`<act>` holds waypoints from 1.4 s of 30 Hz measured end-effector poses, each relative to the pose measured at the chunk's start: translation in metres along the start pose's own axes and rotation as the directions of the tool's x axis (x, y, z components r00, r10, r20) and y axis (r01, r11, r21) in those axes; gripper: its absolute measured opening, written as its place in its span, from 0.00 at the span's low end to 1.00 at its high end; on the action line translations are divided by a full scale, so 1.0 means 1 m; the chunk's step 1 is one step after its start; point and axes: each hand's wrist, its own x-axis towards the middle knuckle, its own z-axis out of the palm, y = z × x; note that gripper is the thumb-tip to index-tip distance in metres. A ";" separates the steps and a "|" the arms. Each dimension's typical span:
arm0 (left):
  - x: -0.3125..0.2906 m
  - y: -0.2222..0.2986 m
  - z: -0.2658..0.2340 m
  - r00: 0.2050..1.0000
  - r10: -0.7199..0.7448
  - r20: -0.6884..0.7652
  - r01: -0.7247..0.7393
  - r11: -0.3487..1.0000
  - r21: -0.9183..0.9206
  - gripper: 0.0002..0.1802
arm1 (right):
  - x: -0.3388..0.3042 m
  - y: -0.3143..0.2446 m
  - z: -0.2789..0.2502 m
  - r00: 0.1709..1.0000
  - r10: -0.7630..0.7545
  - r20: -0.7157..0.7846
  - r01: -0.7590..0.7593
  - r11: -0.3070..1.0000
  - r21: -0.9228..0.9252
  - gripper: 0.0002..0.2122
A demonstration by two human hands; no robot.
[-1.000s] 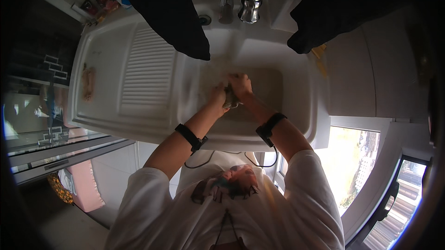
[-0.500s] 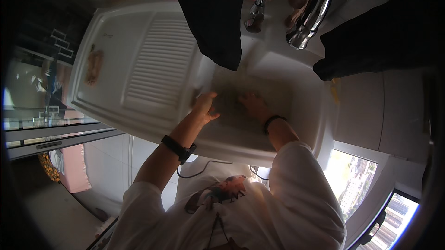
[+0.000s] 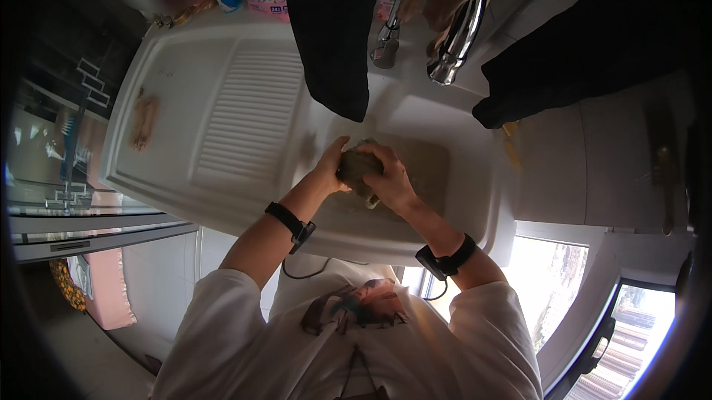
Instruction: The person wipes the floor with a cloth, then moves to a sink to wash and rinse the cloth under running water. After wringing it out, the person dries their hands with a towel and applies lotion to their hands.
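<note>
The bundle (image 3: 360, 169) is showing a murky grey-green, possibly tinged brown, since shadow is dulling it. The water (image 3: 423, 170) is looking greyish tan. The sink (image 3: 480, 170) is showing plain white, and its washboard (image 3: 250, 111) is repeating that white in narrow parallel ridges. The tap (image 3: 445, 68) is shining silver. Wristbands (image 3: 289, 223) are showing solid black, while the white shirt (image 3: 311, 359) is displaying a red and dark print (image 3: 363, 301). A pouch (image 3: 264, 4) is mixing pink, white and blue.

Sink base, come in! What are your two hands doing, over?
Left hand and right hand gripping a gray-brown bundle. Bundle at the basin, exact depth unclear. Faucet beyond, clear of both hands. Over.
</note>
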 end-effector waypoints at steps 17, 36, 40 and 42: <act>-0.019 -0.008 0.037 0.932 0.354 -0.084 -0.340 0.930 0.140 0.18 | 0.049 0.015 0.032 0.915 0.002 -0.404 -0.037 0.996 -0.078 0.14; -0.047 0.006 0.057 0.908 0.267 0.323 -0.367 0.878 0.306 0.28 | -0.009 0.042 -0.045 0.966 -0.171 -0.193 0.126 0.966 -0.226 0.13; -0.051 0.003 0.055 0.798 0.463 0.386 -0.587 0.452 0.672 0.30 | -0.014 0.041 -0.054 0.936 -0.287 -0.203 0.189 0.899 -0.396 0.07; -0.051 0.003 0.053 0.653 0.549 0.522 -0.604 -0.039 0.796 0.30 | -0.014 0.042 -0.061 0.880 -0.413 -0.235 0.278 0.849 -0.450 0.05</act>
